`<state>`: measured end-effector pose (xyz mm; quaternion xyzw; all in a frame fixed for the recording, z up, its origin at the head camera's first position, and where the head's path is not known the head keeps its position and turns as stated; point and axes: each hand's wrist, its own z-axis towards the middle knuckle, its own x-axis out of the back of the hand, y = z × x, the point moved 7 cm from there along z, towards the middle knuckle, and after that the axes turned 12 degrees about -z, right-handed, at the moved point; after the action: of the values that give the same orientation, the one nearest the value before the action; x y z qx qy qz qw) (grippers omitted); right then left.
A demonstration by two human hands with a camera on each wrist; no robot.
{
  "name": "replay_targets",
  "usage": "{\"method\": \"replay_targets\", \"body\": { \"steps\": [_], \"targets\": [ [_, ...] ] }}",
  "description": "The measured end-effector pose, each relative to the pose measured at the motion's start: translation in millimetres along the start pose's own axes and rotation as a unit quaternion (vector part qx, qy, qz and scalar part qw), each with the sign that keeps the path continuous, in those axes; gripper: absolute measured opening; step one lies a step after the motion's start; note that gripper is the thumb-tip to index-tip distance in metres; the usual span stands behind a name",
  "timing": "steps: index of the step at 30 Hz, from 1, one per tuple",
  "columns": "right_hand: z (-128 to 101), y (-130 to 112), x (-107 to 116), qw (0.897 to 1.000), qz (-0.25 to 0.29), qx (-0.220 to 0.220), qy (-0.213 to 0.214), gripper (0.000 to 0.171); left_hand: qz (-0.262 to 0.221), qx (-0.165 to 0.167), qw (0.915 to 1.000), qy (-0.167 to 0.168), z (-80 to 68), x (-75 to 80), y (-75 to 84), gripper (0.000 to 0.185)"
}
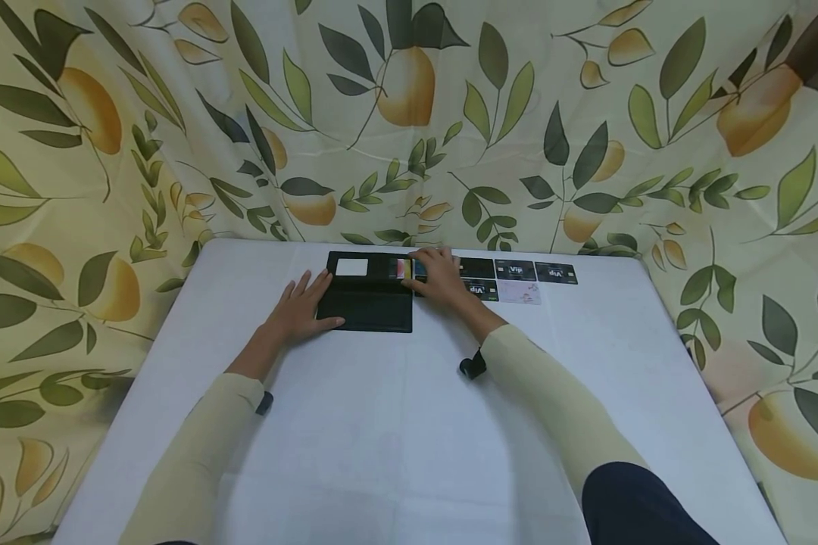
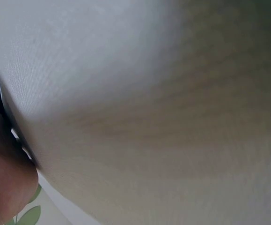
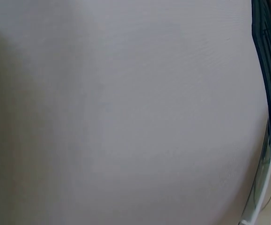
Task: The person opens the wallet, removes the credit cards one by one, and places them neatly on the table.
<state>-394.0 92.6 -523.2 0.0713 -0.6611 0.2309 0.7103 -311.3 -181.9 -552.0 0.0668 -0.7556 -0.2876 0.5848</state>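
A black wallet (image 1: 371, 310) lies unfolded near the table's far edge, with a white panel (image 1: 351, 267) at its upper left. My left hand (image 1: 298, 310) rests on the wallet's left side, fingers spread and thumb on the lower flap. At the upper right of the wallet, a colourful card (image 1: 401, 269) shows beside the fingertips of my right hand (image 1: 441, 276). Thumb and forefinger of that hand grip the card across its short side; the palm hides the rest. In the right wrist view the wallet's layered dark edge (image 3: 268, 61) appears at the right border.
To the right of my right hand, cards lie in two rows: black ones marked VIP (image 1: 515, 270) and a pale pink one (image 1: 519, 293). A white cloth (image 1: 382, 439) covers the table. Behind hangs a fruit-and-leaf patterned curtain (image 1: 450, 174).
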Motion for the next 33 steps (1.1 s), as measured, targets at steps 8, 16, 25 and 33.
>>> {"method": "replay_targets", "body": {
  "steps": [8,16,25,33],
  "targets": [
    [11,-6,-6,1.000,-0.010,0.010,-0.007,0.067,0.003,0.005,1.0000,-0.004,1.3,-3.6,-4.2,0.106],
    [16,-14,-5,0.999,-0.023,0.006,-0.038,0.068,-0.008,-0.001,1.0000,0.003,-1.5,-0.1,0.1,0.104],
    [21,-17,-8,0.998,-0.036,0.004,-0.044,0.066,-0.008,-0.001,1.0000,0.003,-0.8,-0.3,-0.9,0.105],
    [22,-22,-8,0.998,-0.044,0.002,-0.049,0.062,-0.003,0.001,1.0000,0.004,-0.6,-0.1,-1.3,0.105]
  ]
}}
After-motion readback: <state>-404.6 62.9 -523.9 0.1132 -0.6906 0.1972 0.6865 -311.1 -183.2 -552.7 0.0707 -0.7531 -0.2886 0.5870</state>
